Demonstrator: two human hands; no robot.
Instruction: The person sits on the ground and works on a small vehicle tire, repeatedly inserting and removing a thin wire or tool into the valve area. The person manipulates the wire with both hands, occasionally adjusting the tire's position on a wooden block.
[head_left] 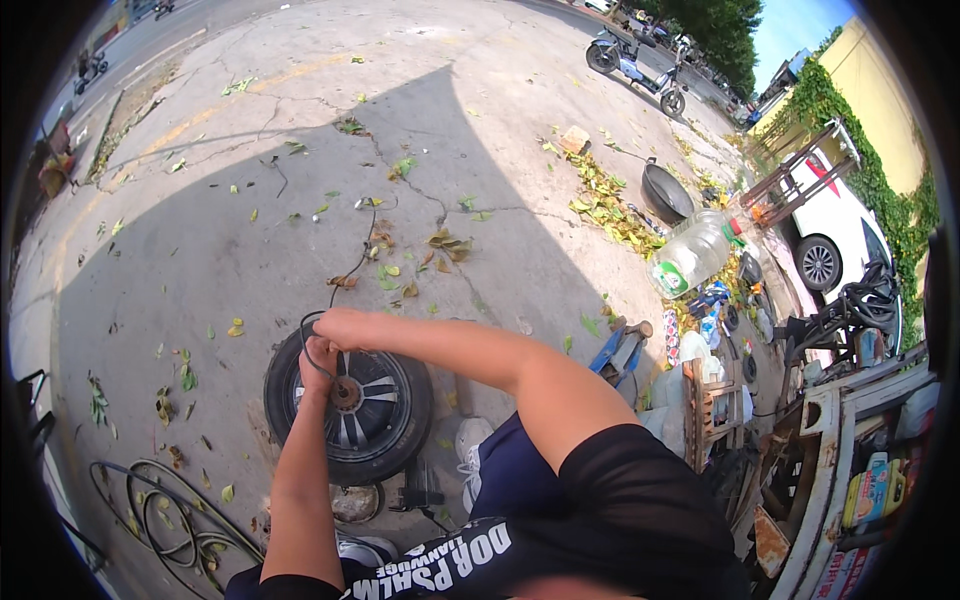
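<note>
A scooter wheel with a black tyre point(407, 432) and a silver-spoked hub point(375, 402) lies flat on the ground in front of me. Over its upper left part my two hands are close together. My left hand point(317, 366) is closed on a thin dark cable point(334, 294) beside the hub's axle. Just above it, my right hand point(344, 329) is closed on the same cable, its arm crossing over the wheel from the right. The cable runs away from the wheel across the concrete. My fingertips are partly hidden by the hands themselves.
A coiled hose point(150, 510) lies at lower left. Blue-handled tools point(622, 352) rest right of the wheel, near a clear plastic jug point(692, 252), a black pan point(667, 192) and a cluttered rusty metal rack point(815, 450). A scooter point(640, 68) and a white car point(835, 215) stand farther off.
</note>
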